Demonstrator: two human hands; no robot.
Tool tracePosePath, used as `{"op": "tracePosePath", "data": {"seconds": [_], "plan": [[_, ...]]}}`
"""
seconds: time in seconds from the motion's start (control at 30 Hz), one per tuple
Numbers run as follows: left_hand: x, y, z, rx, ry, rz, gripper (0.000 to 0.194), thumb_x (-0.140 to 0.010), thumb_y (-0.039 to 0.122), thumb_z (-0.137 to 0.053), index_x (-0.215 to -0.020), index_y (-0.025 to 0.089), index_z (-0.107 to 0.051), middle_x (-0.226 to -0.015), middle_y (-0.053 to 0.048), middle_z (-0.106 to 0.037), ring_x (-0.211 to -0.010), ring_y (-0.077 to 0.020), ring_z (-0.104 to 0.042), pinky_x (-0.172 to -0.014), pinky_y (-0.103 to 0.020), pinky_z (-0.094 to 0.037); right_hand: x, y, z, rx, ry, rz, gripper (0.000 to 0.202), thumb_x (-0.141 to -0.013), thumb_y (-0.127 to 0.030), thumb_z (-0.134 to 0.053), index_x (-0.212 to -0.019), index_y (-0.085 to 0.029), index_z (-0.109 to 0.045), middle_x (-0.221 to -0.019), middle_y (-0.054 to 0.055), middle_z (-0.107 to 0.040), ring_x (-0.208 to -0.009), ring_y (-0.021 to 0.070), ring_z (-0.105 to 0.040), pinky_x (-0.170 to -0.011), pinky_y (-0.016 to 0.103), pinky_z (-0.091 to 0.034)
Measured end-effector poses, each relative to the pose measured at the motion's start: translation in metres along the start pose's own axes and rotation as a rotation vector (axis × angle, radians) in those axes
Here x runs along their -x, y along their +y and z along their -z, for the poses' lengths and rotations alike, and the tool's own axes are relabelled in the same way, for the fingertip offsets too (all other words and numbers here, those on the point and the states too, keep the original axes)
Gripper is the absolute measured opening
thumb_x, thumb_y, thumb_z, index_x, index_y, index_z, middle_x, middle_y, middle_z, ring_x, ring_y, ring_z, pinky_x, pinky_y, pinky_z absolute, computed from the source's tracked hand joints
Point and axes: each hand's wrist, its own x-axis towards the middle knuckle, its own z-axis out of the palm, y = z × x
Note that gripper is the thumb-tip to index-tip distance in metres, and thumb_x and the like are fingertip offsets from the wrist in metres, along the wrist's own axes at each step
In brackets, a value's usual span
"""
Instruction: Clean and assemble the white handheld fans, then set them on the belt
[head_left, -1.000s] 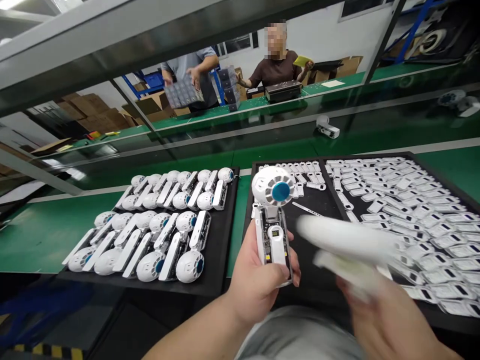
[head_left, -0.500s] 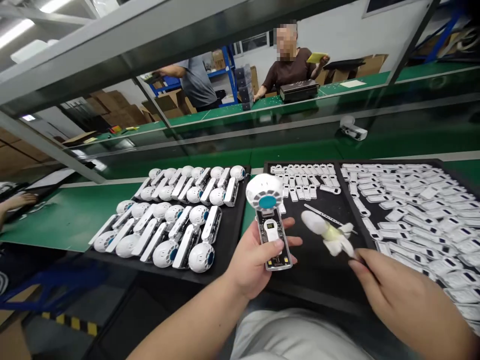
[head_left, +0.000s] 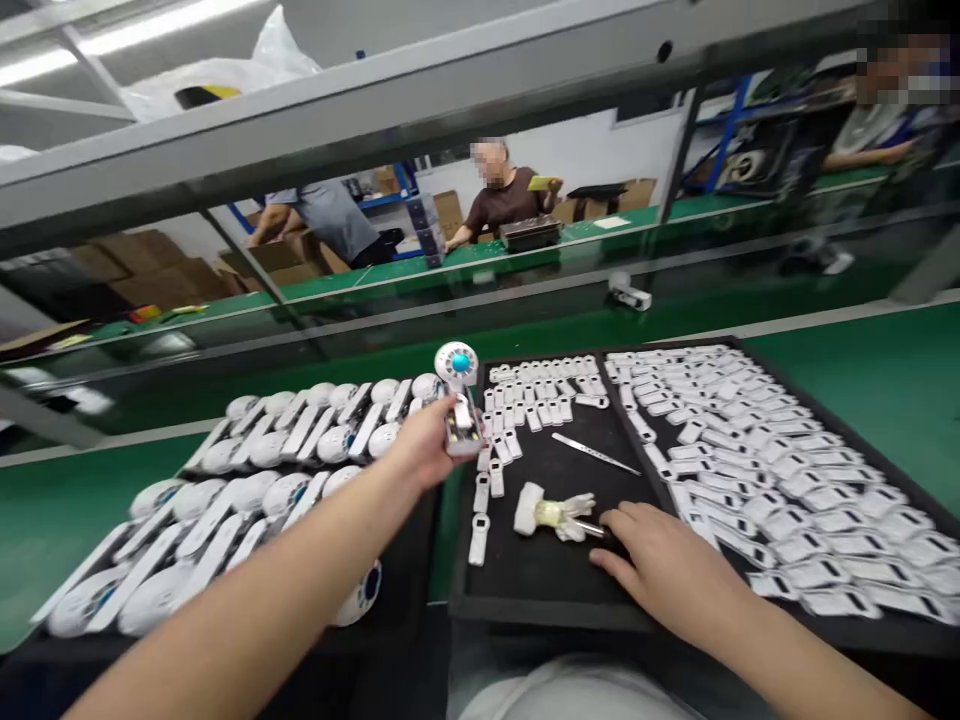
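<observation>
My left hand [head_left: 429, 440] is closed around a white handheld fan [head_left: 457, 365], held upright over the gap between the trays. Its round head has a turquoise centre, and circuit parts show in its handle. At the right, a mallet-like tool [head_left: 551, 512], its head and neck wrapped in white cloth and yellowish tape, is low over the black tray or resting on it. The fingers of my right hand [head_left: 652, 550] are around its dark handle end, which they partly hide. A thin white perforated strip [head_left: 596, 453] lies on the tray beyond the tool.
Rows of white fans [head_left: 255, 495] fill the left tray. Many white casing pieces [head_left: 780, 450] cover the right tray [head_left: 885, 640], and more lie in the middle tray. Another white fan [head_left: 630, 293] lies beyond. Co-workers [head_left: 506, 205] are across the bench, under a grey overhead beam [head_left: 420, 110].
My left hand has carried the fan forward and left, towards the fan tray. My right hand has lowered the wrapped tool towards the middle tray. The camera view has turned right.
</observation>
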Motion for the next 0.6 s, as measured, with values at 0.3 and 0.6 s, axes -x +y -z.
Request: {"op": "tracePosePath", "data": {"seconds": [0.3,0.6], "plan": [[-0.065,0.036,0.041,-0.876,0.328,-0.399,0.072,-0.073,0.041,-0.074,-0.135,0.010,-0.056,-0.159,-0.028,-0.033,-0.152,-0.0494,-0.011,-0.118,-0.068,-0.012,-0.104,0.052,0.039,0.126,0.094,-0.233,0.028,-0.099,-0.029,-0.058,-0.120,-0.013,-0.064,-0.125,0.014,-0.064,-0.121,0.0271,-0.057,-0.105,0.045,-0.045],[-0.067,-0.021,0.060,-1.423,0.405,-0.372,0.079,-0.076,0.046,-0.070,-0.137,-0.001,-0.052,-0.152,-0.037,-0.038,-0.148,-0.0526,-0.020,-0.112,-0.076,-0.008,-0.146,0.081,0.027,0.196,0.022,-0.223,0.028,-0.097,-0.038,-0.063,-0.115,-0.016,-0.066,-0.123,0.010,-0.064,-0.111,0.0233,-0.062,-0.097,0.046,-0.052]]}}
